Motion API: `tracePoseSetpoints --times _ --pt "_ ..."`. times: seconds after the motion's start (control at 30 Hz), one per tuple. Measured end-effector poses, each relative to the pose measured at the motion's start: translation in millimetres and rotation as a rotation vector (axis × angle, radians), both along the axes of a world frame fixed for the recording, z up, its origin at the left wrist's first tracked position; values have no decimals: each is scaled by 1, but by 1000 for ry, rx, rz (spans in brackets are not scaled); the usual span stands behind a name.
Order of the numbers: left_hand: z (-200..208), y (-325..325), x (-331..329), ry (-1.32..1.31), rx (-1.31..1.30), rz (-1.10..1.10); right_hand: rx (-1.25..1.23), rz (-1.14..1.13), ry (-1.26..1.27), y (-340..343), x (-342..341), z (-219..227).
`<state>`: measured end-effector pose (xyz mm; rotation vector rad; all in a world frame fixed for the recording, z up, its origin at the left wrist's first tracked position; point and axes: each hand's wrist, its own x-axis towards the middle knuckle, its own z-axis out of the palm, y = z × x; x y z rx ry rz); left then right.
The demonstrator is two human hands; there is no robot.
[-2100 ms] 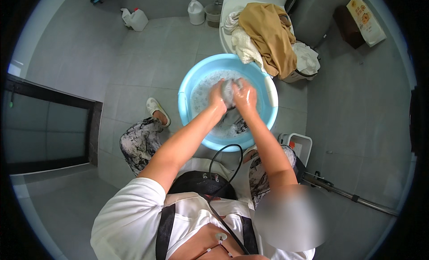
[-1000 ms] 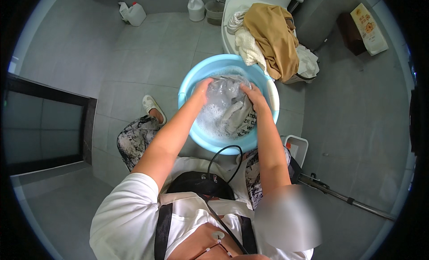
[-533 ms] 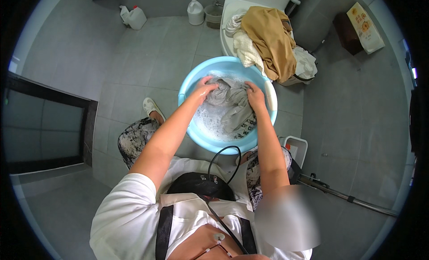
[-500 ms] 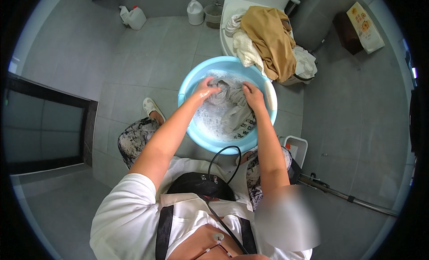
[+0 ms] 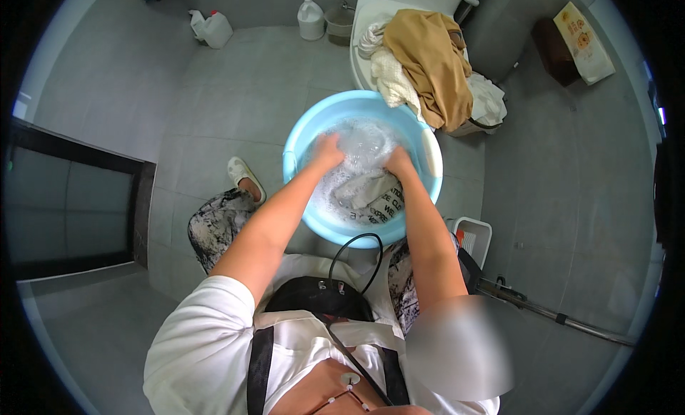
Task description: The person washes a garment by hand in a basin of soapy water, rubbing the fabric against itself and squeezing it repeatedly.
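A light blue round basin (image 5: 294,140) holds foamy water (image 5: 367,138) and a grey garment (image 5: 372,195) with black lettering. The lettered part shows above the suds near the basin's front; the rest is under the foam. Dipped into the suds at the left is my left hand (image 5: 328,153), blurred, its fingers partly hidden. My right hand (image 5: 397,162) reaches in at the right, just beyond the visible cloth, with its fingertips under the water. Whether either hand grips the garment is hidden.
Behind the basin stands a white toilet (image 5: 364,65) piled with a tan garment (image 5: 428,58) and a cream knit cloth (image 5: 394,79), which hangs over the basin's rim. A pump bottle (image 5: 311,19), a white jug (image 5: 212,29) and a small bucket (image 5: 340,26) line the back wall.
Both hands have gone down into the water. The part of the grey garment between them has sunk under the foam, and more lettering shows at the front.
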<state>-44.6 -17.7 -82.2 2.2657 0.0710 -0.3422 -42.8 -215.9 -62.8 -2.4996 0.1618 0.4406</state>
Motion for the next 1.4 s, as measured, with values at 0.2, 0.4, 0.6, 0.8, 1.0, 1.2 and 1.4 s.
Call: tracePoseSetpoints --times 0.2,0.4,0.6,0.8,1.0,1.2,1.4 --pt "-10 12 6 606 -1438 559 820 -317 26 23 -14 50" --pt "65 -6 -26 663 -1694 517 846 -6 -96 49 -56 105" --pt "69 -20 -24 578 -1603 479 453 378 -343 77 -85 114" --pt "44 -27 -18 642 -1847 328 295 193 -364 81 -77 104" --pt "28 -55 -23 439 -1554 661 342 -245 -372 51 -34 59" --pt "45 -39 -8 664 -1502 641 430 -32 -658 75 -50 77" --pt "46 -62 -28 445 -1291 570 265 -135 -607 58 -32 68"
